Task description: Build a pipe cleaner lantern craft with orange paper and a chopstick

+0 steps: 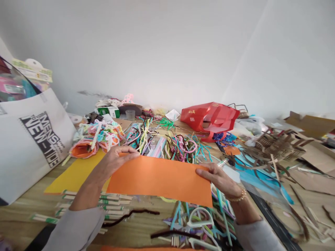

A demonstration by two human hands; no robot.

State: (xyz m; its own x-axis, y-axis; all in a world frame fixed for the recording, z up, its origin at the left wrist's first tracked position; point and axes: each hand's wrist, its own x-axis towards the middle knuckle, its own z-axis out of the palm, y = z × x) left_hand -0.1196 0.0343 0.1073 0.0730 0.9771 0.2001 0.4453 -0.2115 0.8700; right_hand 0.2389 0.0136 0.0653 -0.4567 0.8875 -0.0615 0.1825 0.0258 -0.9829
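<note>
A plain orange sheet [159,178], paper or thin foam, is held up over the table between both hands. My left hand [119,160] pinches its upper left corner, thumb and fingers closed. At the upper right corner, my right hand [216,176] grips the same sheet with the thumb on the near face; a beaded bracelet circles that wrist. Behind the left forearm lies a yellow sheet [74,172]. Below the orange sheet's right end is a heap of pipe cleaners with white-handled scissors [200,219] among them. A dark brown pipe cleaner [131,216] lies below its left part.
A large white bag [39,139] stands at the left. Wrapped chopsticks [115,207] lie near the left forearm. Coloured pipe cleaners [183,146] fill the middle, with a red bag [209,118] behind. Brown woven baskets [282,144] and blue sheets [261,174] are at the right.
</note>
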